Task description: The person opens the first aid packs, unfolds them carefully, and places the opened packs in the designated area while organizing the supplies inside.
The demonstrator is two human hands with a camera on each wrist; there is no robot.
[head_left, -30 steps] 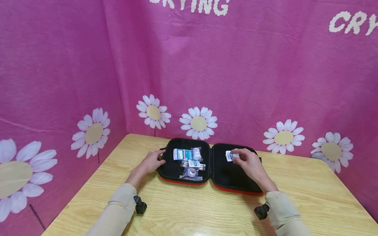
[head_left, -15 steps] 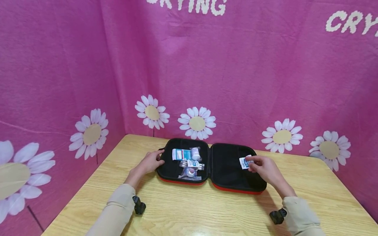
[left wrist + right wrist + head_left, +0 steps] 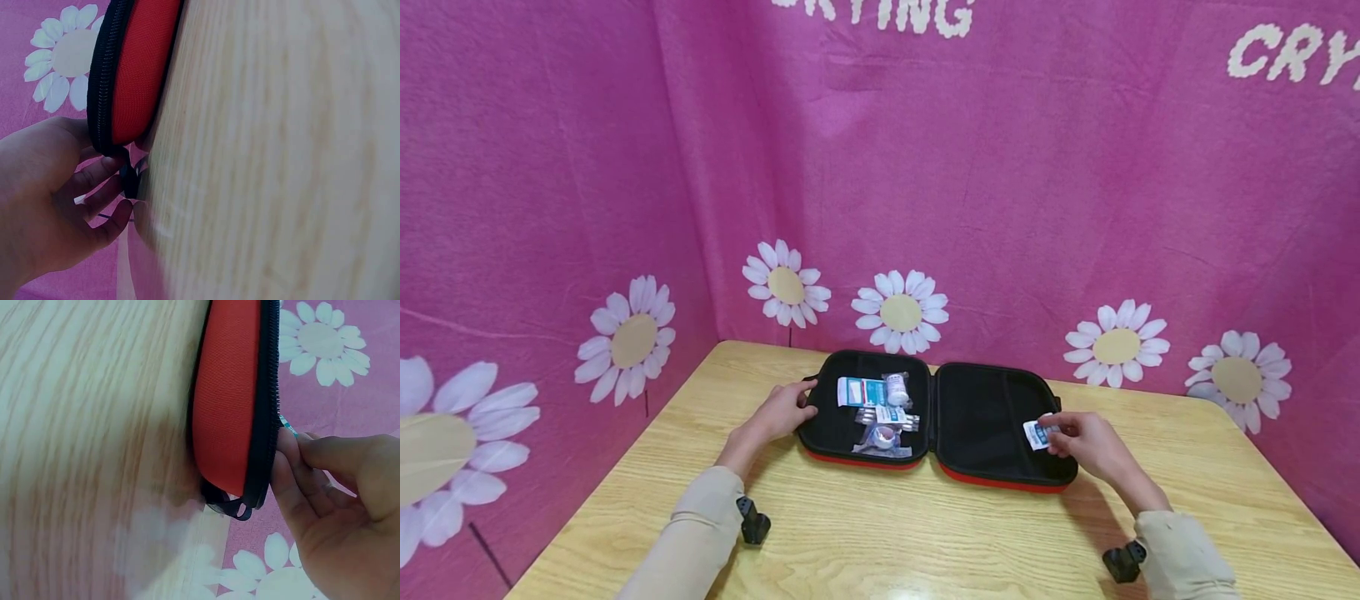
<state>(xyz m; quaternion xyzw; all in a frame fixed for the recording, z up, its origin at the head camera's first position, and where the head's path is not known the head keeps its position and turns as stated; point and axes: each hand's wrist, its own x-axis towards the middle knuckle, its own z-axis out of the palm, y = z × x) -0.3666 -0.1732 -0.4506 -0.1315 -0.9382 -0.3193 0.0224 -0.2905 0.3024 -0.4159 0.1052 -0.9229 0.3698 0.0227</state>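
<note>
Sachet [image 3: 1036,434], small and white with blue print, sits pinched between the thumb and bent fingers of my right hand [image 3: 1093,446]. I have it over the right half of the red-sided, black-lined case [image 3: 1000,481], toward the outer side; whether it touches the lining I cannot tell. With my left hand [image 3: 769,417] I hold the case at its left edge, thumb and half-bent fingers a little apart at the rim; how firmly, I cannot tell. In the left half lie a blue-and-white packet [image 3: 859,392], a white roll [image 3: 897,390] in clear wrap beside it, silver strips [image 3: 867,416] with a small white packet [image 3: 892,416] over them, and, nearest me, a tape roll [image 3: 883,436] in a clear bag. Unfolded, the case lies on the wood-grained tabletop [image 3: 880,533] before a pink curtain [image 3: 1000,192] printed with daisies.
</note>
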